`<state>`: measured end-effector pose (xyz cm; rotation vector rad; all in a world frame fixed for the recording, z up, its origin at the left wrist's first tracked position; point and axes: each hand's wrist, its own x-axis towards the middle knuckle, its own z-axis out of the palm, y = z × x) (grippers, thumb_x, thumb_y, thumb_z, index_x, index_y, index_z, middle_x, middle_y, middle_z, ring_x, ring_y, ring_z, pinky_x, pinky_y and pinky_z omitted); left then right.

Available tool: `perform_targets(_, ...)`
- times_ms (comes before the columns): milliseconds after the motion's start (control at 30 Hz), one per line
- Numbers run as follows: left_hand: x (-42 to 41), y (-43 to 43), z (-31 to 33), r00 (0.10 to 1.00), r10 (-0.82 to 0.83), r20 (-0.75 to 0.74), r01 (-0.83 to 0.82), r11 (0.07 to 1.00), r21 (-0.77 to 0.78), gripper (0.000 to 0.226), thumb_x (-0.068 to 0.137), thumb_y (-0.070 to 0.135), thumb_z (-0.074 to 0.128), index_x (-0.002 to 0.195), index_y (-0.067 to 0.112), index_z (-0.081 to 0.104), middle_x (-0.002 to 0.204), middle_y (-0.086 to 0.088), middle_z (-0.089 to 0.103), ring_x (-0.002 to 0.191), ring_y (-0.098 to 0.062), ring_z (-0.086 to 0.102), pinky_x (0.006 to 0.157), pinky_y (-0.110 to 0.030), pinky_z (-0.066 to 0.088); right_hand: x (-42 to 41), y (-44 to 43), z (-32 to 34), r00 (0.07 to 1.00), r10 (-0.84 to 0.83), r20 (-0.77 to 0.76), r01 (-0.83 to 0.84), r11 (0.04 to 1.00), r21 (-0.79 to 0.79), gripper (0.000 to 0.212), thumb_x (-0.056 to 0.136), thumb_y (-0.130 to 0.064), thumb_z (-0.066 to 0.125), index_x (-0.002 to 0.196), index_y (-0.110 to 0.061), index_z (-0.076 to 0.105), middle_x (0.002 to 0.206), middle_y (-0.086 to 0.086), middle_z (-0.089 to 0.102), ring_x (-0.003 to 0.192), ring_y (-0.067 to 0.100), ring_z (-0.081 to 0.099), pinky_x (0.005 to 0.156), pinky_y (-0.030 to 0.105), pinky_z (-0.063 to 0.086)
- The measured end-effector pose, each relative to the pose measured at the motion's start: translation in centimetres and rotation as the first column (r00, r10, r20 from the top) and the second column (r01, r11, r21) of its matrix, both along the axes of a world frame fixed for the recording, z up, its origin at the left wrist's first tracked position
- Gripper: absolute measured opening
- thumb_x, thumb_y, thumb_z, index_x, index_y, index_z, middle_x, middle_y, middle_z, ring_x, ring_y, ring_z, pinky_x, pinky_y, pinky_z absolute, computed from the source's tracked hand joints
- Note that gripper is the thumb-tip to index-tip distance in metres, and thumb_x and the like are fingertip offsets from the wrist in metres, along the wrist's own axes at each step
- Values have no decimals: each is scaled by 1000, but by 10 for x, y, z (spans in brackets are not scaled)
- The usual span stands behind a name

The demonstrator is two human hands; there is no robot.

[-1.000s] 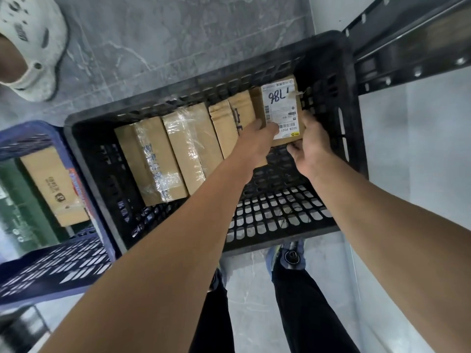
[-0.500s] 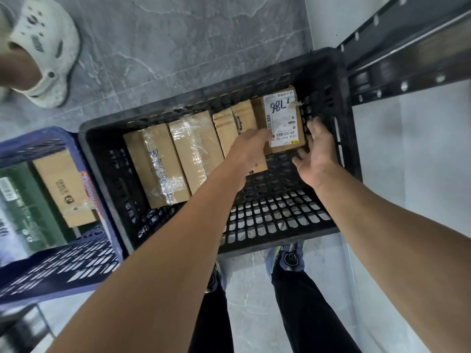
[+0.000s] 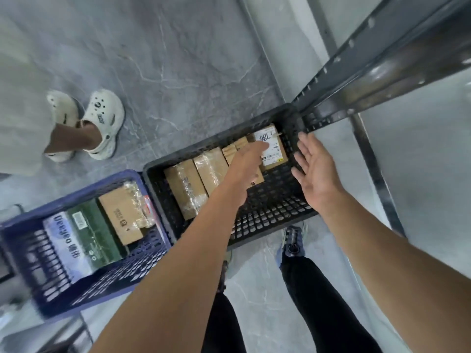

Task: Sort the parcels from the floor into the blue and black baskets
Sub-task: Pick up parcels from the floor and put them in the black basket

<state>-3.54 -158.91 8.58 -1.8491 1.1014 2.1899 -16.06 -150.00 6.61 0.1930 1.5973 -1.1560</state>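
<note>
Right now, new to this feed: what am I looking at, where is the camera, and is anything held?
No machine here: these are a person's bare hands, filmed by one camera worn on the head, looking down. The left hand reaches over cardboard parcels standing in the black basket, its fingers at the labelled parcel; touching or not, I cannot tell. The right hand is open above the basket, holding nothing. The blue basket next to the black one holds more parcels. Another person's white clogs stand on the grey floor.
</note>
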Motion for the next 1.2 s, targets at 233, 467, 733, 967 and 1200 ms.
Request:
perform_targets(233, 11, -2, 130, 991, -106, -82, 97, 989, -113, 47, 106, 41, 50, 146, 17, 53, 146, -1, 56, 131, -17, 54, 113, -47, 44, 24, 3, 143, 992, -97, -77, 86, 987, -133, 57, 107, -55, 45, 158, -30, 45, 166, -9, 39, 151, 11, 37, 124, 39, 29)
perform_targets(467, 14, 8, 261, 952, -246, -184, 206, 955, -212, 45, 108, 43, 47, 140, 14, 59, 141, -3, 61, 129, -19, 57, 109, -45, 42, 54, 42, 273, 946, -288, -151, 248, 940, -235, 44, 108, -48, 45, 147, -28, 54, 153, -10, 54, 142, 12, 47, 121, 40, 31)
perform_targets(733, 3, 83, 358, 839, -482, -252, 408, 864, -295, 42, 106, 45, 50, 134, 16, 64, 133, -2, 65, 123, -13, 60, 107, -44, 45, 80, 135, 383, 810, -560, -174, 485, 806, -338, 32, 109, -46, 43, 136, -35, 56, 153, -14, 51, 146, 13, 42, 121, 39, 31)
perform_targets(967, -15, 181, 414, 659, -700, -275, 607, 711, -355, 39, 106, 48, 52, 132, 22, 64, 130, 3, 67, 120, -13, 62, 106, -45, 48, 92, 237, 438, 636, -754, -164, 659, 641, -393, 40, 107, -50, 49, 143, -33, 56, 152, -19, 52, 145, 9, 46, 125, 45, 32)
perform_targets(1200, -18, 314, 451, 489, -818, -304, 726, 574, -378, 42, 105, 50, 52, 135, 23, 64, 131, 5, 67, 120, -12, 63, 96, -41, 51, 128, 373, 479, 414, -891, -185, 776, 452, -440, 39, 109, -47, 46, 144, -33, 55, 154, -15, 52, 143, 11, 48, 118, 38, 38)
